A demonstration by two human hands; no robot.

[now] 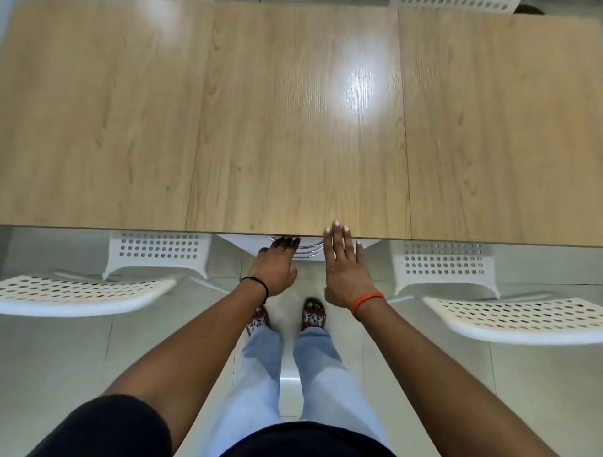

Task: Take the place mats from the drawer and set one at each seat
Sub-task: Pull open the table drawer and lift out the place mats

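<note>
A white drawer unit with curved metal handles sits under the near edge of the wooden table. My left hand reaches below the table edge, its fingers at the top handle; whether they grip it I cannot tell. My right hand is flat with fingers apart, its fingertips over the table's edge, holding nothing. No place mats are visible; the drawer fronts are mostly hidden by the tabletop.
Two white perforated chairs stand at this side, one at the left and one at the right. Another white chair back shows at the far edge. My feet are on a pale tiled floor.
</note>
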